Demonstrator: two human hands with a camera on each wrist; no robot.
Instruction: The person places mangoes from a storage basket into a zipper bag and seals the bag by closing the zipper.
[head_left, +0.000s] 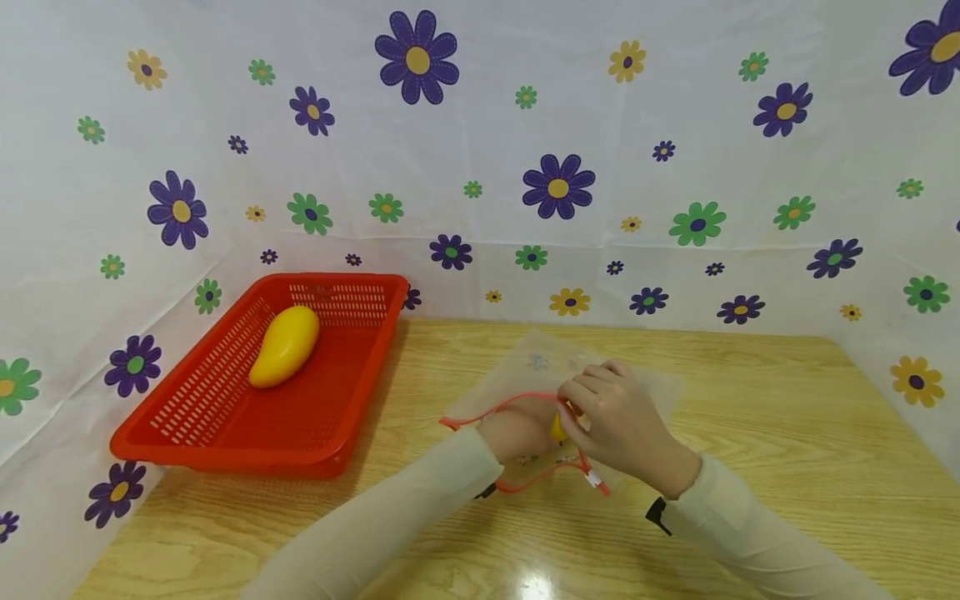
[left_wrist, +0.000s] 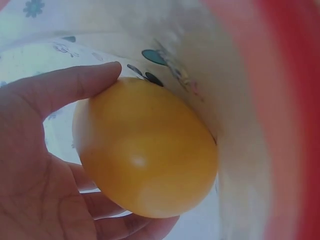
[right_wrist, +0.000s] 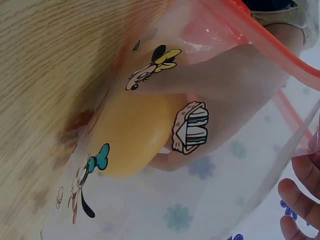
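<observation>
A translucent zip bag [head_left: 517, 367] with cartoon prints and a red zip edge [head_left: 525, 395] is held just over the table, its mouth parted. My left hand [head_left: 521, 429] reaches inside through that mouth, thumb and fingers wrapped round a smooth yellow mango [left_wrist: 145, 150]. Through the film, the right wrist view shows the same hand and fruit, partly behind the prints. With curled fingers my right hand [head_left: 618, 421] pinches the bag's red edge on the right side. A white zip slider [head_left: 593, 478] hangs at the near corner.
To the left stands a red plastic basket [head_left: 337, 400] with slotted walls, and another yellow mango [head_left: 287, 346] lies in it. Beneath everything is a wood-grain table [head_left: 757, 433]. A white flower-print sheet [head_left: 480, 125] rises behind and at both sides.
</observation>
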